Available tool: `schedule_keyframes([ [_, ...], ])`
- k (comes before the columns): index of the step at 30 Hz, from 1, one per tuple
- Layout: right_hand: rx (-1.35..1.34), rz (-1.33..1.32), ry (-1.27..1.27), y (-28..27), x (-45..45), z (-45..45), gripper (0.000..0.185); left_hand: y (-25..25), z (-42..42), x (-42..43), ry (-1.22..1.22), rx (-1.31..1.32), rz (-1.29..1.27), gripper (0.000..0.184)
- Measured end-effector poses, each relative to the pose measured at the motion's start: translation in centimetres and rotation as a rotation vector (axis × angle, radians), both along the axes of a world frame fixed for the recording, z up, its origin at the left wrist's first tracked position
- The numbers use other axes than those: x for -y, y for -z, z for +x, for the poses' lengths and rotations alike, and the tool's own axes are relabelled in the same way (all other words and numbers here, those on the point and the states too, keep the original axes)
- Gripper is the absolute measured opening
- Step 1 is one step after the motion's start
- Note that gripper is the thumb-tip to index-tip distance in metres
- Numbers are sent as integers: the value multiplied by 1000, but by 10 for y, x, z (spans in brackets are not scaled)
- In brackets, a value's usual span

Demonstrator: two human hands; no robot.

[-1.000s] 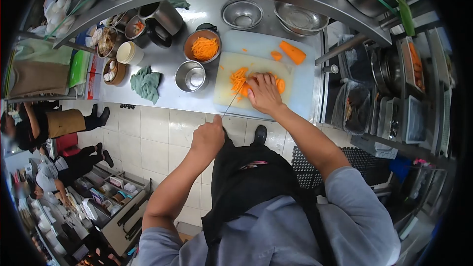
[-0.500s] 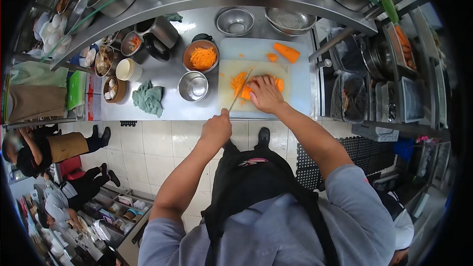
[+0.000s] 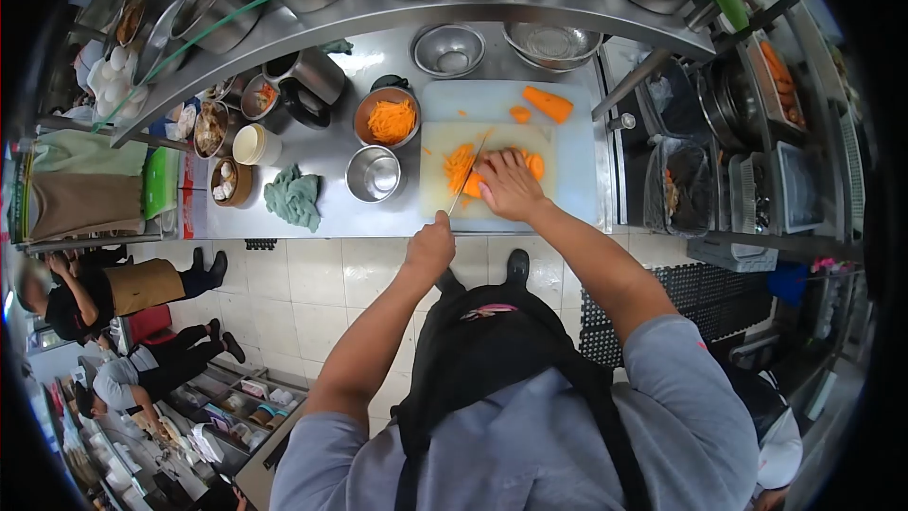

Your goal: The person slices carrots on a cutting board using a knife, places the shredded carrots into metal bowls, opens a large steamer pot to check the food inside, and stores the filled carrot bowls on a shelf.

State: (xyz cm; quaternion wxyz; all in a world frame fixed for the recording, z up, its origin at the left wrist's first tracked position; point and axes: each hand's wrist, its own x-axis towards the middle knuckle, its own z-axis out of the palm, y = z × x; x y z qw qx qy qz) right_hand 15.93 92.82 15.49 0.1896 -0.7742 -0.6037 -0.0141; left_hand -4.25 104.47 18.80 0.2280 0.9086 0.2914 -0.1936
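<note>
My left hand (image 3: pixel 431 244): fingers gripped a knife (image 3: pixel 460 195). My right hand (image 3: pixel 512 184): fingers held down carrot slices (image 3: pixel 536 167), unshredded, on a yellowish board (image 3: pixel 435 191); cut shreds (image 3: pixel 458 163) lay beside. Farther: one bowl (image 3: pixel 365 120), shreds heaped; one carrot piece (image 3: pixel 549 105), unshredded, lay apart.

By the steel table (image 3: pixel 336 216), a pale blue cutting board (image 3: pixel 583 161), a crumpled green cloth (image 3: pixel 294 199), a small steel bowl (image 3: pixel 375 174), a bowl of carrot shreds (image 3: pixel 363 125) and a round basket (image 3: pixel 244 187) are being supported.

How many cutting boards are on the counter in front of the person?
2: a cream cutting board under the carrot slices, and a larger pale-blue cutting board beneath it. Any others underneath would be hidden.
</note>
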Motion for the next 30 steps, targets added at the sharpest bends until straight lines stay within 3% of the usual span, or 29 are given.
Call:
schedule_keyframes([
  [5,-28,8,-17,2,1,3,35,-39,2,-10,47,61,-3,20],
  [9,-53,13,-20,1,2,2,35,10,4,6,-27,13,-33,21],
  [15,-52,13,-14,4,2,3,34,-28,11,-6,16,-27,4,22],
  [21,-58,-28,-24,-1,1,2,36,-2,15,1,-29,19,-9,23],
  [24,-62,-11,-18,1,1,4,36,-41,15,-5,13,-14,-26,21],
  [27,-65,-19,-15,2,2,-1,36,5,11,11,-21,41,-28,19],
  [30,-77,-21,-29,-1,2,6,38,18,14,8,-47,97,-33,19],
])
